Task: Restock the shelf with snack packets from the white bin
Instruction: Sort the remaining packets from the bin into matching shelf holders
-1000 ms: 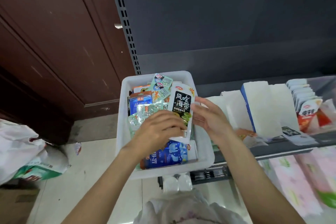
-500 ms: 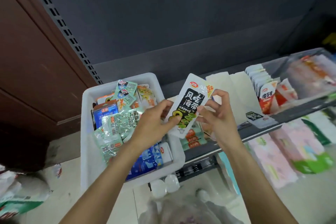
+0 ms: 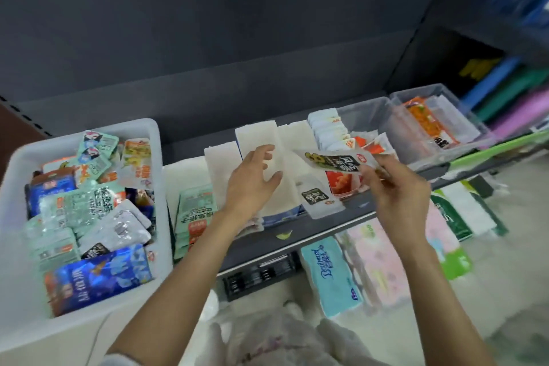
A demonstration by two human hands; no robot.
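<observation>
The white bin stands at the left, full of several snack packets in green, blue and silver. My right hand pinches a white-and-black seaweed snack packet by its end and holds it flat above the dark shelf, near a clear tub of white and red packets. My left hand hovers with relaxed fingers and holds nothing, over white packets lying on the shelf. A stack of green packets lies on the shelf beside the bin.
A second clear tub with orange packets stands at the shelf's right end. Tissue packs in blue, pink and green lie on the lower level. A white plastic bag sits below my arms. Coloured goods fill the shelving at far right.
My left hand has let go of the seaweed packet. My right hand has carried it rightward and turned it flat over the shelf. The view has swung to the right.
</observation>
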